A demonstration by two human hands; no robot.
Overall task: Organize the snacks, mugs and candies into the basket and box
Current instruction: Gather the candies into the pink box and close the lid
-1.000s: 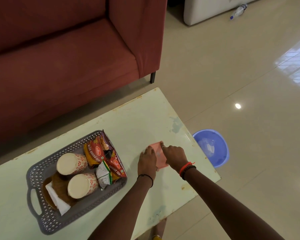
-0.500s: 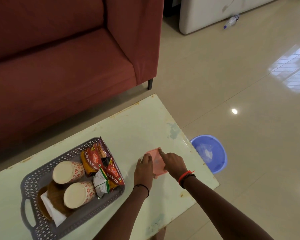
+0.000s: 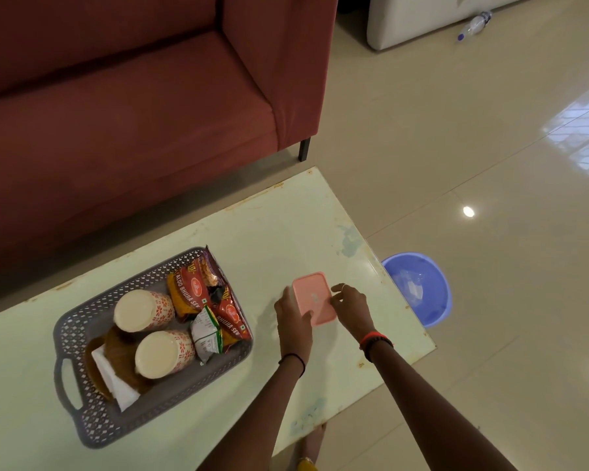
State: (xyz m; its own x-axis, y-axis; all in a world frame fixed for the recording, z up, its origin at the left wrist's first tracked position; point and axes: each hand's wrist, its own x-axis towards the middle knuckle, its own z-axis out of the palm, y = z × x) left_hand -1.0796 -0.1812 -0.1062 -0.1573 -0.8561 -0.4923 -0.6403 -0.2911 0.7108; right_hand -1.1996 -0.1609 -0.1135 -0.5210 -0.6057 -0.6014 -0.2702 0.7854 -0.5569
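A small pink box (image 3: 313, 294) with its lid on lies on the table's right part. My left hand (image 3: 292, 316) grips its left side, thumb lying on the lid. My right hand (image 3: 351, 304) holds the right edge with curled fingers. To the left stands the grey basket (image 3: 69, 321). It holds two upside-down patterned mugs (image 3: 143, 310) (image 3: 164, 353), red and orange snack packets (image 3: 198, 290), a small green-and-white packet (image 3: 206, 336) and a brown cloth with a white napkin (image 3: 111, 380).
The pale table (image 3: 266, 232) ends just right of the box. A blue basin (image 3: 419, 288) sits on the floor beyond that edge. A red sofa (image 3: 123, 113) stands behind the table. A plastic bottle (image 3: 471, 27) lies on the far floor.
Both hands covered most of the pink lid before; now they sit further apart at its sides and more of the lid shows. The basket's contents are unchanged.
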